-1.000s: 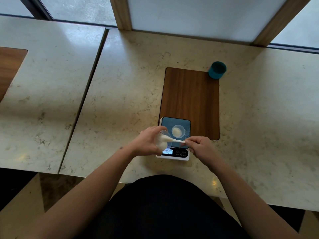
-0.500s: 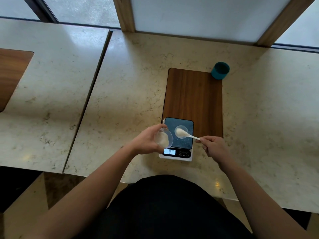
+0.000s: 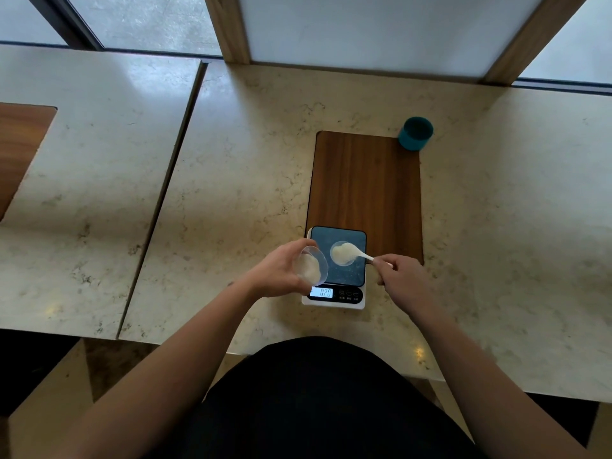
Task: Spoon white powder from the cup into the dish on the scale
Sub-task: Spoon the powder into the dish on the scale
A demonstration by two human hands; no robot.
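A white scale (image 3: 334, 301) with a dark platform and a lit display stands at the near end of a wooden board. On the platform sits a small clear dish (image 3: 336, 258) holding white powder. My left hand (image 3: 280, 273) grips a clear plastic cup (image 3: 311, 266), tilted toward the scale, with white powder inside, just left of the dish. My right hand (image 3: 402, 281) pinches the handle of a white spoon (image 3: 359, 255), whose bowl lies over the dish.
The wooden board (image 3: 366, 180) is set in a marble counter (image 3: 231, 180). A teal cup (image 3: 415, 133) stands at the board's far right corner. A second marble counter with a wooden inlay (image 3: 16, 150) lies to the left, across a gap.
The spoon has gone from the cup's mouth rightward to the dish on the scale. My right hand has shifted right. The cup stays in my left hand.
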